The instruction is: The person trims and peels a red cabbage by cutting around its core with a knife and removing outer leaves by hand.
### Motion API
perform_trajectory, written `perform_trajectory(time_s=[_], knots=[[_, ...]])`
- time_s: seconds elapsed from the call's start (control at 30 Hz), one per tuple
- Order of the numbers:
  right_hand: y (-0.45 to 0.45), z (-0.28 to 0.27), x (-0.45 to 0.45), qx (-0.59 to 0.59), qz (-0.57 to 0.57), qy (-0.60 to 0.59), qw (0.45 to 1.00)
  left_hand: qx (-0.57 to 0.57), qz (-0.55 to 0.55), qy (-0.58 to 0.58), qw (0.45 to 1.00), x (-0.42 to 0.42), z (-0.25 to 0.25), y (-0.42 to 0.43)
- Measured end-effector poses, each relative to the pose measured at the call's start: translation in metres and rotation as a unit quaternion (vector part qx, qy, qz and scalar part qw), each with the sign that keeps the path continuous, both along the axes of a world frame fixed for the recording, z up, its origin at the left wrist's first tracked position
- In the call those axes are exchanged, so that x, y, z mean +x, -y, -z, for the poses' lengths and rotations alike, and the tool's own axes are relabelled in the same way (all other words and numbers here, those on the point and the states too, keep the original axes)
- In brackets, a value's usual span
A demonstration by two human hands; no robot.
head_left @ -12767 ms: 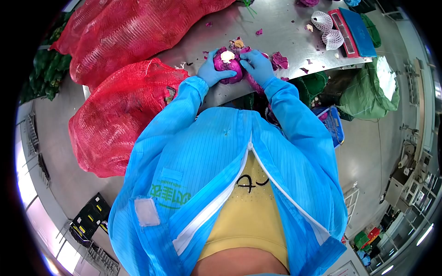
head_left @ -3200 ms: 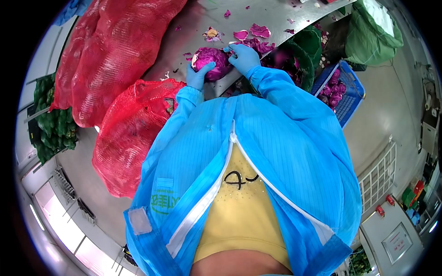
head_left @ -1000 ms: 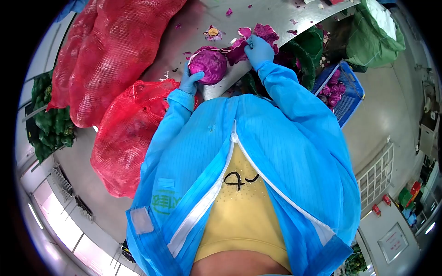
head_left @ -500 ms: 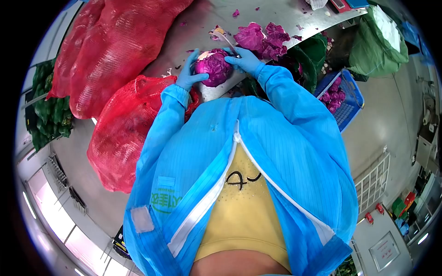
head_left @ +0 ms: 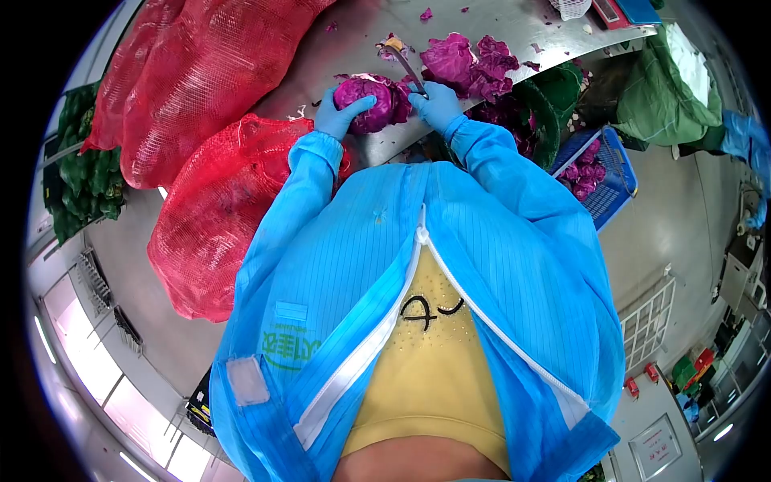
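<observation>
In the head view, my gloved left hand (head_left: 340, 115) is wrapped around the left side of a red cabbage (head_left: 371, 108) at the near edge of the metal table. My gloved right hand (head_left: 436, 106) is closed on a knife (head_left: 407, 69), its narrow blade pointing up and left, away from me. Between the right hand and the cabbage head, a purple leaf edge sticks out; whether it is still attached I cannot tell. A cut cabbage stump piece (head_left: 393, 46) lies just beyond the blade. Loose purple cabbage leaves (head_left: 466, 66) are heaped beyond my right hand.
Red mesh sacks (head_left: 205, 88) stand at the left, one (head_left: 210, 213) close to my left arm. At the right are a dark green bag (head_left: 558, 100), a blue crate (head_left: 614, 181) with purple cabbages, and a pale green sack (head_left: 671, 96). Scraps dot the metal table (head_left: 353, 40).
The cabbage has turned in my left hand, and its pale cut patch no longer shows. My right hand has moved slightly right, with the knife blade now more visible.
</observation>
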State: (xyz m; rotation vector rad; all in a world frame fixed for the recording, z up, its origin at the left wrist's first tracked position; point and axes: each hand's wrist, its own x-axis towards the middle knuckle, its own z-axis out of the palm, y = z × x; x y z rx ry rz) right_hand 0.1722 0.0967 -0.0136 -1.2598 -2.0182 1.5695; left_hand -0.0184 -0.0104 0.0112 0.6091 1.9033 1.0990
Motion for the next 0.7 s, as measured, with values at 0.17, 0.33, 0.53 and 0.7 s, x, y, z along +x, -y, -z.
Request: perform_trajectory(time_s=[0.17,0.33,0.53,0.7], knots=[[-0.012,0.022,0.009,-0.183,0.108,-0.07,0.975,0.121,-0.06,0.224,0.965,-0.005,0.028,0.012],[-0.036,0.01,0.026,0.101,0.133,0.03,0.985,0.153,-0.122,0.434,0.88,0.006,0.019,0.019],[-0.031,-0.024,0.001,0.09,-0.043,-0.08,0.992,0.196,0.024,0.306,0.931,0.006,0.032,0.001],[-0.04,-0.025,-0.006,0.004,-0.189,-0.131,0.973,0.138,0.076,0.316,0.935,0.008,0.024,0.002]])
